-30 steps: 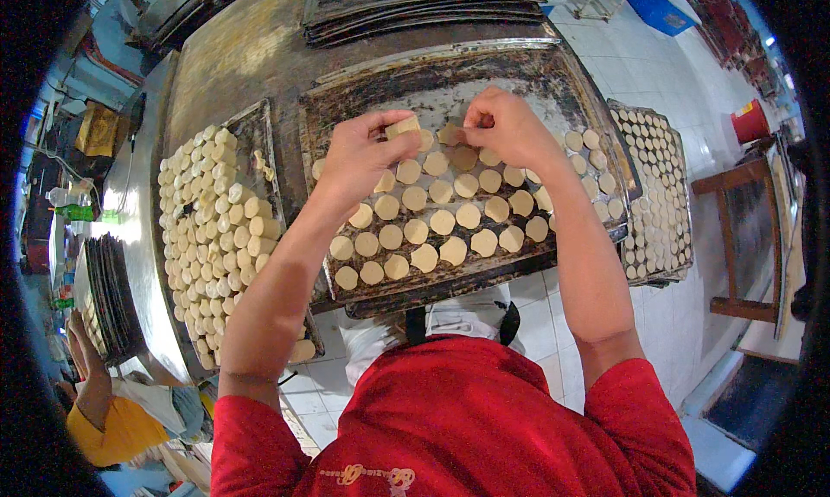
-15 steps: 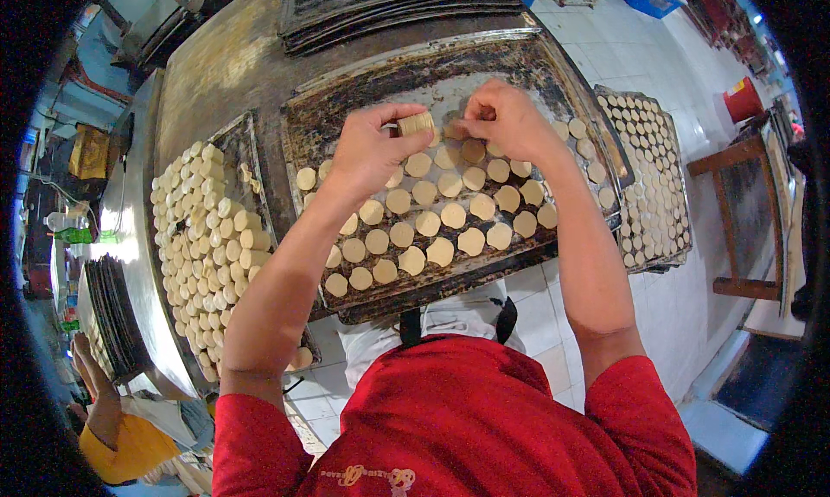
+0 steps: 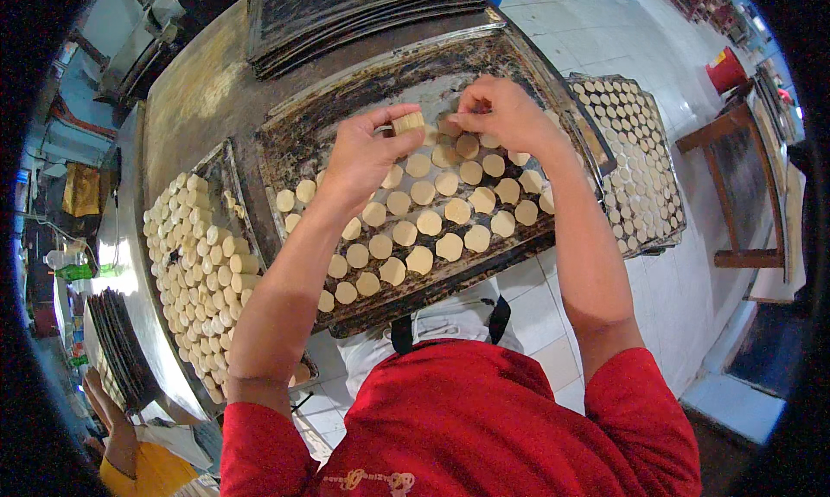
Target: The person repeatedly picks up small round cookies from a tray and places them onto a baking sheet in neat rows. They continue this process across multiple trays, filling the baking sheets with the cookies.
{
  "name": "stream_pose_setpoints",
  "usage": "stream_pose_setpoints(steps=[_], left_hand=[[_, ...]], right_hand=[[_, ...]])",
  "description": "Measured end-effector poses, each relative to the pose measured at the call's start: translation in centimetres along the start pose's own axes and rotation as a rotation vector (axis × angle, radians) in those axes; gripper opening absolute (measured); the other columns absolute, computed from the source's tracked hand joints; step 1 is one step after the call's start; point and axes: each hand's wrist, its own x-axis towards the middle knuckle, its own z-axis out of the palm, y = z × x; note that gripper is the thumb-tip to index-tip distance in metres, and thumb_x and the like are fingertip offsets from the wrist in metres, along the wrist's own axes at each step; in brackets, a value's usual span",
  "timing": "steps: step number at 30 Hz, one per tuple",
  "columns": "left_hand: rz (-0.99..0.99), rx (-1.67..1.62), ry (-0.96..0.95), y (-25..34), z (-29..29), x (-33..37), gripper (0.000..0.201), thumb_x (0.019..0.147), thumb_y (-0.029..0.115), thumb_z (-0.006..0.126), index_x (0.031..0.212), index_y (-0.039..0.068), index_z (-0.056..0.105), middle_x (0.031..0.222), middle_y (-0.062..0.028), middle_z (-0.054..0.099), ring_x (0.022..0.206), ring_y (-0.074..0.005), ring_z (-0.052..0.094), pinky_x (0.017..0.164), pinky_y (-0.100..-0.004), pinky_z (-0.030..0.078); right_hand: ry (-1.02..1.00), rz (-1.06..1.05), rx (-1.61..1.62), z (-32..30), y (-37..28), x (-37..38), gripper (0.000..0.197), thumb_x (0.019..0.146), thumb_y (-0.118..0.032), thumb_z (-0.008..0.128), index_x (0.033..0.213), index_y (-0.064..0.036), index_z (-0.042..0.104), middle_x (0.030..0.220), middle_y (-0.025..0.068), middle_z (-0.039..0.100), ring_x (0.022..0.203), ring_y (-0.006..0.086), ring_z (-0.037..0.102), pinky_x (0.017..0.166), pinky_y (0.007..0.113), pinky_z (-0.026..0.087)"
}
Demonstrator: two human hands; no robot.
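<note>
My left hand [image 3: 359,155] is closed around a short stack of round, pale dough discs [image 3: 410,123], gripped between thumb and fingers above the baking tray. To its right, my right hand [image 3: 504,116] hovers low over the same tray with thumb and fingertips pinched together. Whatever is between those fingertips, if anything, is too small and shaded to make out. Beneath both hands lies the dark, worn baking tray [image 3: 346,95]. Rows of flat dough discs [image 3: 419,259] cover its near part, spaced slightly apart, and some are hidden under my hands and forearms.
Left of the tray, many dough cylinders [image 3: 203,263] are massed on another dark tray. Flat black trays [image 3: 363,17] are piled at the back. A disc-filled tray stack [image 3: 627,160] stands at the right, near a wooden frame [image 3: 726,185]. Another person's arm [image 3: 121,436] shows at lower left.
The view has turned slightly, so the table and trays sit at a new angle. Both hands stay over the same area of the tray, the left still holding the stack.
</note>
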Motion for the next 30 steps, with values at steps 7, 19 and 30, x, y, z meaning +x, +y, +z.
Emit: stream_pose_setpoints(steps=[7, 19, 30], left_hand=[[0.071, 0.03, -0.014, -0.3, 2.4, 2.3, 0.039, 0.089, 0.01, 0.078, 0.126, 0.0, 0.07, 0.101, -0.0051, 0.072, 0.085, -0.0099, 0.066, 0.077, -0.0256, 0.054], [0.063, 0.017, -0.062, 0.5, 4.5, 3.7, 0.04, 0.091, 0.008, 0.075, 0.129, -0.002, 0.067, 0.1, -0.0058, 0.073, 0.088, -0.0108, 0.068, 0.079, -0.0255, 0.054], [0.029, -0.03, -0.086, 0.3, 5.7, 4.9, 0.039, 0.092, 0.009, 0.073, 0.128, -0.005, 0.066, 0.103, -0.0054, 0.071, 0.089, -0.0115, 0.066, 0.083, -0.0258, 0.053]], right_hand=[[0.045, -0.128, 0.209, -0.5, 0.5, 0.1, 0.018, 0.084, -0.019, 0.077, 0.089, -0.0022, 0.074, 0.089, 0.013, 0.07, 0.082, 0.0259, 0.067, 0.077, 0.038, 0.053], [0.012, -0.127, 0.247, -2.5, 1.5, -0.7, 0.017, 0.093, -0.015, 0.072, 0.091, 0.0012, 0.071, 0.087, 0.0047, 0.068, 0.088, 0.0153, 0.064, 0.078, 0.033, 0.051], [0.037, 0.145, 0.035, -4.5, 3.5, -1.5, 0.016, 0.09, -0.014, 0.074, 0.09, 0.0021, 0.071, 0.089, 0.0062, 0.069, 0.087, 0.016, 0.064, 0.081, 0.032, 0.051]])
